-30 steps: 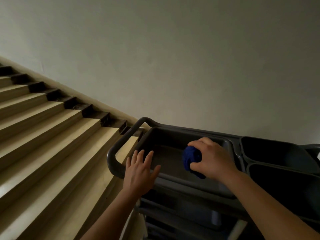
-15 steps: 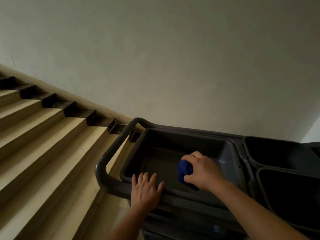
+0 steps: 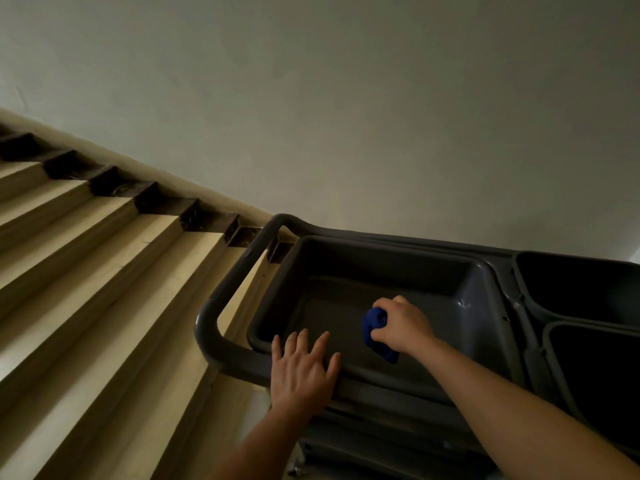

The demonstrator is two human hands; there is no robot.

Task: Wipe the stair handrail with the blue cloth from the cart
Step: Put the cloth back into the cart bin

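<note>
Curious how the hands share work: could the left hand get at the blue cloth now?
Probably yes. The left hand rests on the near rim of the grey tub; the blue cloth, gripped by the right hand, is close beside it with nothing between.

Stairs (image 3: 104,289) left, cart (image 3: 207,323) beside them. In its tray (image 3: 381,261), cloth (image 3: 375,322) in right hand (image 3: 403,325); left hand (image 3: 301,372) on near rim; bins (image 3: 581,285) right of tray.

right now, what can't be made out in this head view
Stair handrail: nowhere in the head view.
Blue cloth: mostly buried in the right hand; its size is unclear.
Right-side bins: insides lost in darkness.
Cart's lower shelves: dark, cut by the bottom edge.
</note>
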